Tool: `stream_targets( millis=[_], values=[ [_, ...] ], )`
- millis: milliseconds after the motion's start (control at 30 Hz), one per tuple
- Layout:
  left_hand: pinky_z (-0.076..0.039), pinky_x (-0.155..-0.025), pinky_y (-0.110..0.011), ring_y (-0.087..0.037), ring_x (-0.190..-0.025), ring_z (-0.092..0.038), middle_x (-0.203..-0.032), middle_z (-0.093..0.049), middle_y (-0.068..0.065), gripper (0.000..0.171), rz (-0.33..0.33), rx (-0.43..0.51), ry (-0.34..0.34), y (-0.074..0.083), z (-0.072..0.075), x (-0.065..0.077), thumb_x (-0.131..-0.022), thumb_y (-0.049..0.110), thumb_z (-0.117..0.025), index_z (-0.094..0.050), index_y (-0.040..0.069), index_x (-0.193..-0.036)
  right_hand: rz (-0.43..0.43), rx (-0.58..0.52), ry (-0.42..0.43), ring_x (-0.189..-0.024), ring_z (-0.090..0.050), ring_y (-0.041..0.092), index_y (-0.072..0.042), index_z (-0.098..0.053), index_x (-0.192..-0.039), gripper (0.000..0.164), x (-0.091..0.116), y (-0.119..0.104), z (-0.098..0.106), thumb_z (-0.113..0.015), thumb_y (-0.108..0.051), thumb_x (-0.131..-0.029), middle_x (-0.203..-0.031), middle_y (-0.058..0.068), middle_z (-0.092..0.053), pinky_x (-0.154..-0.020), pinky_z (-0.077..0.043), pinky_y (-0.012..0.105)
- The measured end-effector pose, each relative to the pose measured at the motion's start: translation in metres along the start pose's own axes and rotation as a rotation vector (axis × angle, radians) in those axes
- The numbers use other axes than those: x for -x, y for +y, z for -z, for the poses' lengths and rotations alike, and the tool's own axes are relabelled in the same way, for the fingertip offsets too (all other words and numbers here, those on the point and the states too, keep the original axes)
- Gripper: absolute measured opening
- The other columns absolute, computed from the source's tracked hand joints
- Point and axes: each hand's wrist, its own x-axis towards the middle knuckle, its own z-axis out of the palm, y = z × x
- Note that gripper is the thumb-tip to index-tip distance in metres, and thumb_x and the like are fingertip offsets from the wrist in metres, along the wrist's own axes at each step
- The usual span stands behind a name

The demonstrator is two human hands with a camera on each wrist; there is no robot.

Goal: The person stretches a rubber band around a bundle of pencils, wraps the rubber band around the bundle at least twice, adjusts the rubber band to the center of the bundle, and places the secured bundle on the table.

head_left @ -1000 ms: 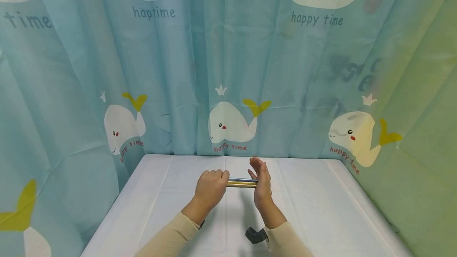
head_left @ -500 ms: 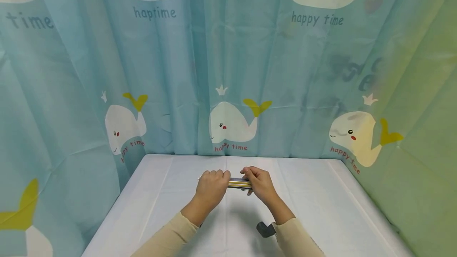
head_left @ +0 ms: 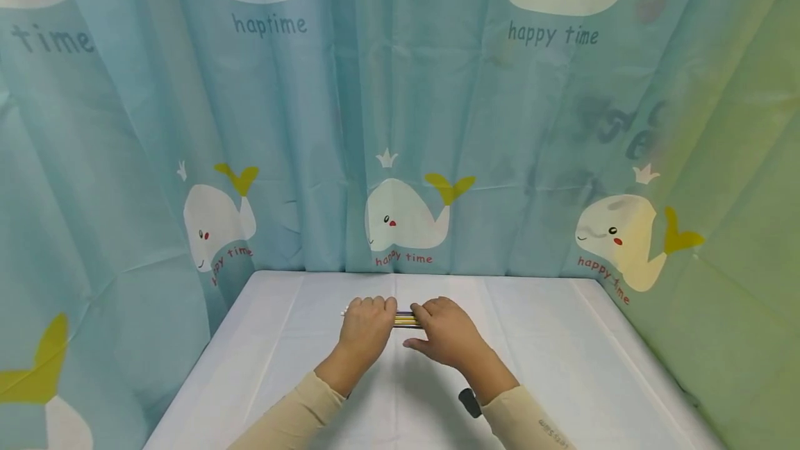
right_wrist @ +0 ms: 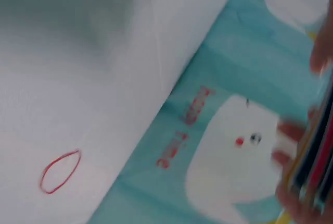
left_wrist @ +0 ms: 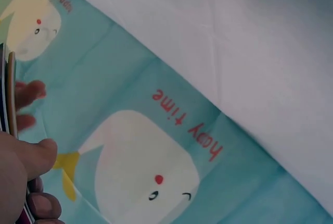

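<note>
My left hand [head_left: 367, 330] grips a bundle of pencil-like sticks [head_left: 407, 320] held level over the table. Silver, yellow and dark sides show between my hands, and pale tips poke out left of the fist. In the left wrist view, the thumb lies across the sticks [left_wrist: 11, 94] with fingers curled beneath. My right hand [head_left: 448, 330] covers the bundle's right end. Its index finger rests near the sticks while the thumb stands apart below. The right wrist view catches the bundle [right_wrist: 315, 166] at its edge, with red and navy sides, blurred.
A white cloth covers the table [head_left: 550, 367]. Against it, both wrist views show a thin red loop [right_wrist: 60, 172], like a rubber band. A blue whale-print curtain [head_left: 400, 103] hangs behind and at the sides. A black device [head_left: 470, 403] sits by the right cuff.
My right hand has gone from upright and flat at the bundle's right end to leaning over it, further left. Less of the sticks shows between the hands. My left hand keeps its grip.
</note>
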Motion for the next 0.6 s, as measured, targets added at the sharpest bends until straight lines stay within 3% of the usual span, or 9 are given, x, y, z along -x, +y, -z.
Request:
stream_targets(
  millis=[67,167,333,400,467,533,600],
  values=[
    [-0.036,-0.047,-0.029,-0.017,-0.05,-0.051,-0.062,-0.053,-0.002,0.028,0.007,0.014,0.022,0.002,0.0,-0.001,-0.073,0.015,-0.081,-0.053,0.011,-0.077,0.012,0.127,0.06,-0.079,-0.063,0.021,-0.006,-0.063,-0.105,0.041,-0.003,-0.006,-0.003,-0.076,-0.037,-0.082,-0.084,0.002,-0.064,-0.075,-0.052,0.035],
    [-0.034,-0.045,-0.028,-0.017,-0.049,-0.05,-0.062,-0.052,-0.002,0.026,0.007,0.037,0.063,0.005,0.001,-0.003,-0.074,0.012,-0.079,-0.053,0.011,-0.076,-0.036,0.231,0.162,-0.062,-0.057,0.019,-0.007,-0.06,-0.09,0.024,-0.007,-0.012,-0.008,-0.077,-0.017,-0.078,-0.072,0.003,-0.06,-0.055,-0.047,0.03],
    [-0.034,-0.044,-0.027,-0.015,-0.049,-0.049,-0.063,-0.052,-0.001,0.028,0.001,0.082,0.073,0.003,0.006,-0.003,-0.074,0.02,-0.08,-0.055,0.011,-0.078,-0.064,0.256,0.265,-0.049,-0.05,0.016,-0.01,-0.054,-0.075,0.025,-0.009,-0.011,-0.006,-0.078,-0.015,-0.075,-0.06,0.0,-0.055,-0.043,-0.037,0.027],
    [-0.038,-0.048,-0.028,-0.014,-0.052,-0.05,-0.065,-0.053,0.001,0.034,0.014,0.173,0.071,-0.002,0.009,-0.002,-0.074,0.033,-0.081,-0.056,0.011,-0.082,-0.061,0.252,0.28,-0.048,-0.05,0.016,-0.01,-0.054,-0.075,0.024,-0.009,-0.007,-0.004,-0.076,-0.016,-0.078,-0.059,0.001,-0.055,-0.043,-0.037,0.027],
    [-0.047,-0.06,-0.032,-0.016,-0.064,-0.057,-0.076,-0.058,0.0,0.045,0.038,0.327,0.074,-0.009,0.012,-0.001,-0.076,0.046,-0.078,-0.059,0.009,-0.092,-0.067,0.245,0.292,-0.048,-0.051,0.018,-0.009,-0.055,-0.075,0.022,-0.009,-0.002,-0.001,-0.075,-0.018,-0.08,-0.059,0.001,-0.056,-0.043,-0.037,0.029],
    [-0.05,-0.077,-0.039,-0.02,-0.086,-0.062,-0.095,-0.063,-0.004,0.061,0.072,0.514,0.076,-0.016,0.015,0.0,-0.08,0.059,-0.069,-0.059,0.005,-0.108,-0.078,0.231,0.305,-0.048,-0.052,0.02,-0.009,-0.055,-0.074,0.022,-0.009,0.003,0.002,-0.073,-0.019,-0.083,-0.059,0.003,-0.056,-0.043,-0.037,0.03],
    [-0.045,-0.094,-0.047,-0.024,-0.113,-0.056,-0.123,-0.058,-0.008,0.078,0.111,0.697,0.061,-0.023,0.017,0.002,-0.083,0.069,-0.058,-0.051,0.004,-0.127,-0.079,0.223,0.321,-0.049,-0.053,0.021,-0.008,-0.055,-0.075,0.023,-0.01,0.006,0.004,-0.071,-0.021,-0.084,-0.059,0.003,-0.056,-0.043,-0.037,0.031]
  ],
)
